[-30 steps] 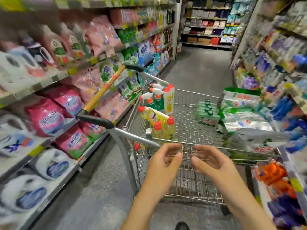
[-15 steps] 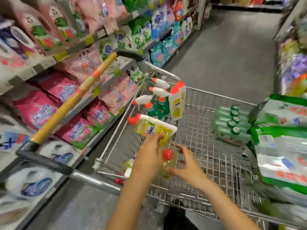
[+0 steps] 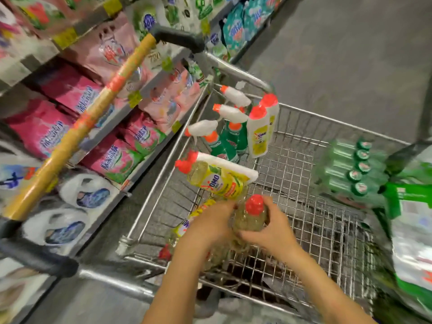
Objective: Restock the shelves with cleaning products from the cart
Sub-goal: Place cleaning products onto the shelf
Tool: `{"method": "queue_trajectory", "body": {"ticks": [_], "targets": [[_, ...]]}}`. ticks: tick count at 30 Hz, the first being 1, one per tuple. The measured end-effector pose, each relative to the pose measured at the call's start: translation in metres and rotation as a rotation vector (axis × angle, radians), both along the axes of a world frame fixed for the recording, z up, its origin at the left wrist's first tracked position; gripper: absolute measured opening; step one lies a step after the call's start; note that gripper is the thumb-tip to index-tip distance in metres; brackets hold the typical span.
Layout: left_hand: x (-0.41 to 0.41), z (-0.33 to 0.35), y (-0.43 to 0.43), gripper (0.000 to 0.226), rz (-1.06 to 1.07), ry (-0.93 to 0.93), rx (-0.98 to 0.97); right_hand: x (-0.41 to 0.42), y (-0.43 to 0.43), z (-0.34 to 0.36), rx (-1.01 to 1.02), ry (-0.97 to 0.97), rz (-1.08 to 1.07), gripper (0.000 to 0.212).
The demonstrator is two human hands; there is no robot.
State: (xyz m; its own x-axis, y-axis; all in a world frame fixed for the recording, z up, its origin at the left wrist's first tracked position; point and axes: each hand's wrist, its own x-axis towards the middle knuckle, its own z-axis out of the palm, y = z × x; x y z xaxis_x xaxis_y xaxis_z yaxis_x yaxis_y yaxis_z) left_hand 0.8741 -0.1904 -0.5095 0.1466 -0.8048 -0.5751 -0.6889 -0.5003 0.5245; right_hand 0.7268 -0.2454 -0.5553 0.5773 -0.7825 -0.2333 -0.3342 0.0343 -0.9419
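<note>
Standing upright near the close end of the cart (image 3: 294, 160), a clear bottle (image 3: 251, 217) of yellowish liquid with a red cap is held between both hands. The right hand (image 3: 268, 232) has its thumb and fingers curled round the bottle's shoulder just under the cap. The left hand (image 3: 210, 225) clasps the opposite side, with its fingertips bent against the plastic and partly hidden. Just beyond them a yellow-labelled bottle (image 3: 219, 181) lies on its side with its red cap toward the shelves. Farther along that side stand green spray bottles (image 3: 224, 146) with white triggers, beside a white bottle (image 3: 258, 134) with a red cap. Across the basket lies a pack of green-capped bottles (image 3: 350, 169), blurred, and a green-and-white bag (image 3: 411, 230) sits at the right edge. The cart's yellow handle (image 3: 77, 129) runs in front of shelves stacked with pink bags (image 3: 42, 129).
</note>
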Motion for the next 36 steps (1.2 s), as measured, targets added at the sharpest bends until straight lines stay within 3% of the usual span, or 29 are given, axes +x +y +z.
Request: {"method": "queue_trajectory", "body": {"ticks": [2,6,11,14,17,21,27,32,36], "targets": [[-0.002,0.006,-0.009,0.063,-0.008,0.108,-0.053,0.005,-0.012,0.021,-0.023,-0.075,-0.083,0.063],[-0.007,0.028,-0.022,0.065,0.202,0.575,-0.211,0.013,-0.037,0.069,0.044,-0.321,-0.205,0.056],[0.001,0.055,-0.035,0.064,0.229,0.704,-0.376,0.020,-0.058,0.113,0.146,-0.581,-0.291,0.068],[0.006,0.071,-0.040,0.050,0.266,0.810,-0.382,0.021,-0.067,0.125,0.226,-0.663,-0.304,0.066],[-0.001,0.080,-0.044,0.043,0.244,0.804,-0.382,0.022,-0.071,0.134,0.350,-0.737,-0.288,0.061],[-0.019,0.081,-0.047,0.031,0.315,0.755,-0.519,0.015,-0.073,0.138,0.388,-0.569,-0.207,0.078],[-0.038,0.080,-0.047,0.051,0.452,0.746,-0.690,-0.008,-0.060,0.130,0.384,-0.479,-0.054,0.080],[-0.048,0.080,-0.045,0.049,0.465,0.710,-0.696,-0.012,-0.045,0.137,0.492,-0.686,-0.107,0.052],[-0.055,0.094,-0.040,0.063,0.499,0.618,-0.727,-0.023,-0.025,0.145,0.573,-0.873,-0.171,0.052]]}}
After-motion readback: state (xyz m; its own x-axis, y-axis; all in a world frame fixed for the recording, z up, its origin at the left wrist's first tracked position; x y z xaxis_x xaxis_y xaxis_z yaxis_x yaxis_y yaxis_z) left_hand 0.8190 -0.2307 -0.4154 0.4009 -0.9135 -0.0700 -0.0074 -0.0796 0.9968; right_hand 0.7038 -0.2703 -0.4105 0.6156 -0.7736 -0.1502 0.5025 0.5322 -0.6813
